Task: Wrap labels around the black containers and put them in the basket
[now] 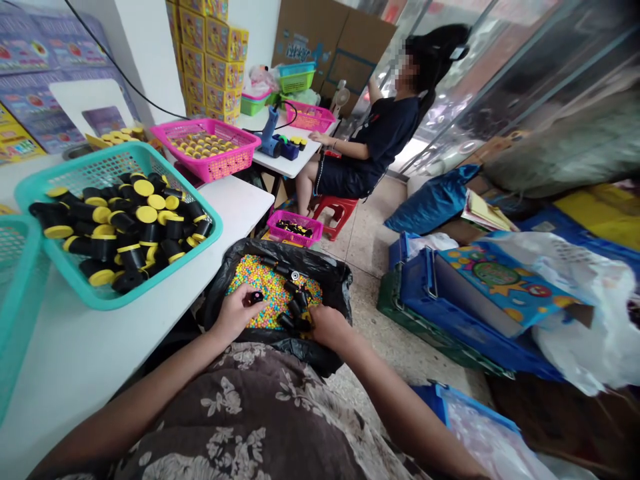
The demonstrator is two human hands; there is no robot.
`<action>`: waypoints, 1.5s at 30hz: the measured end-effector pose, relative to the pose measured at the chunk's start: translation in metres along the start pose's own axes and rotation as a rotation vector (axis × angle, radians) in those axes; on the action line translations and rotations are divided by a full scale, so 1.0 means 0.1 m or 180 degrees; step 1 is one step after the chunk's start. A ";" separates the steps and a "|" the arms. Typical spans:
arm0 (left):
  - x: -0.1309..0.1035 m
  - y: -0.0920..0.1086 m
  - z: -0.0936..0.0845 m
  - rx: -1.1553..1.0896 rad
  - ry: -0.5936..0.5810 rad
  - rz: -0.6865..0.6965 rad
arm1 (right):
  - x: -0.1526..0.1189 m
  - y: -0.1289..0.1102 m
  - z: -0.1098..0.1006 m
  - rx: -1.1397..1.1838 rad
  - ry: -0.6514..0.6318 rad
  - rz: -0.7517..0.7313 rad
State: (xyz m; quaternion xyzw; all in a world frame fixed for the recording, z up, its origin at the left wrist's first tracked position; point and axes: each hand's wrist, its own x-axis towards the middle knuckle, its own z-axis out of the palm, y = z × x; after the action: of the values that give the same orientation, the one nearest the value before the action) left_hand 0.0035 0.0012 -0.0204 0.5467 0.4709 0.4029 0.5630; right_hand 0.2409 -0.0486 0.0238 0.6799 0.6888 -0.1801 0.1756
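In front of my lap stands a bin lined with a black plastic bag (336,270), holding many small coloured balls (265,277) and several black containers (296,305). My left hand (237,312) pinches a small black container (256,297) over the balls, its end facing up. At the bin's right side, my right hand (327,325) reaches down with curled fingers beside the black containers. Its fingertips are partly hidden, so what they hold, if anything, is unclear. A teal basket (210,227) to the left is heaped with black containers with yellow lids (145,213).
On the white table (240,200) sits a pink basket (220,167) of yellow-topped pieces. A blue heat-gun-like tool (270,137) stands farther back. Another person (390,127) sits on a red stool (337,210). Blue crates (465,310) line the right side; a small pink basket (295,229) lies beyond the bin.
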 end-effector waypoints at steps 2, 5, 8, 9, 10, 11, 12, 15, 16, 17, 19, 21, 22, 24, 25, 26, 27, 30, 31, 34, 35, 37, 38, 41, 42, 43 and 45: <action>0.00 -0.01 0.00 -0.0010 -0.0001 0.0005 | 0.01 0.03 -0.02 0.0087 0.0029 -0.0099; 0.00 0.00 0.02 -0.0078 -0.0009 -0.0055 | 0.02 0.11 -0.05 0.0258 0.0089 -0.0265; 0.00 0.03 0.02 0.0003 0.0025 -0.0003 | 0.04 0.21 -0.07 0.0436 0.0248 -0.0344; 0.00 0.04 0.02 0.0059 0.0035 0.0042 | 0.05 0.24 -0.08 0.0508 0.0339 -0.0334; 0.00 0.05 0.02 0.0111 0.0032 0.0093 | 0.07 0.27 -0.09 0.0663 0.0485 -0.0294; -0.01 0.06 0.01 0.0158 0.0017 0.0149 | 0.09 0.28 -0.09 0.0935 0.0681 -0.0232; -0.01 0.07 0.01 0.0203 -0.0018 0.0206 | 0.11 0.28 -0.09 0.1350 0.0915 -0.0151; -0.03 0.08 0.00 0.0373 -0.0191 0.0414 | 0.18 0.16 -0.11 0.3265 0.1481 0.0025; -0.04 0.09 0.00 0.0436 -0.0269 0.0479 | 0.21 0.08 -0.12 0.3903 0.1520 -0.0003; -0.05 0.09 0.00 0.0492 -0.0354 0.0529 | 0.23 -0.01 -0.13 0.4467 0.1507 -0.0059; -0.06 0.09 0.01 0.0566 -0.0512 0.0591 | 0.26 -0.23 -0.16 0.5290 0.1423 -0.0192; -0.07 0.09 0.01 0.0592 -0.0673 0.0606 | 0.28 -0.44 -0.19 0.5719 0.1325 -0.0284; -0.07 0.09 0.01 0.0592 -0.0729 0.0599 | 0.28 -0.53 -0.20 0.5841 0.1304 -0.0310; -0.07 0.10 0.01 0.0558 -0.0737 0.0553 | 0.28 -0.67 -0.19 0.5941 0.1312 -0.0357; -0.07 0.11 0.02 0.0524 -0.0689 0.0517 | 0.28 -0.72 -0.18 0.5921 0.1327 -0.0383; -0.07 0.11 0.02 0.0486 -0.0615 0.0484 | 0.28 -0.75 -0.17 0.5862 0.1331 -0.0413; -0.07 0.12 0.02 0.0452 -0.0534 0.0457 | 0.28 -0.77 -0.16 0.5775 0.1309 -0.0447; -0.07 0.14 0.03 0.0415 -0.0350 0.0441 | 0.29 -0.75 -0.14 0.5584 0.1079 -0.0507; -0.07 0.14 0.03 0.0412 -0.0287 0.0466 | 0.30 -0.73 -0.15 0.5592 0.0968 -0.0493; -0.08 0.13 0.03 0.0442 -0.0096 0.0638 | 0.31 -0.68 -0.18 0.5676 0.0611 -0.0370; -0.08 0.13 0.03 0.0483 -0.0071 0.0714 | 0.31 -0.67 -0.19 0.5676 0.0503 -0.0329; -0.09 0.12 0.02 0.0634 -0.0107 0.0829 | 0.30 -0.66 -0.20 0.5618 0.0318 -0.0281; -0.10 0.12 0.02 0.0722 -0.0148 0.0859 | 0.30 -0.67 -0.20 0.5577 0.0255 -0.0267; -0.11 0.11 0.02 0.0867 -0.0193 0.0881 | 0.30 -0.70 -0.18 0.5484 0.0271 -0.0255; -0.12 0.11 0.02 0.0874 -0.0192 0.0890 | 0.30 -0.72 -0.18 0.5469 0.0325 -0.0253; -0.12 0.12 0.02 0.0868 -0.0193 0.0904 | 0.30 -0.73 -0.17 0.5451 0.0376 -0.0260; -0.12 0.14 0.02 0.0841 -0.0187 0.0934 | 0.30 -0.75 -0.17 0.5384 0.0449 -0.0263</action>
State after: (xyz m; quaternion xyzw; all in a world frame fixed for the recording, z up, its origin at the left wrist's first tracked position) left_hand 0.0036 -0.0098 -0.0059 0.6901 0.4184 0.3992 0.4351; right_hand 0.1659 -0.0147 0.0248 0.5662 0.3559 -0.5979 -0.4419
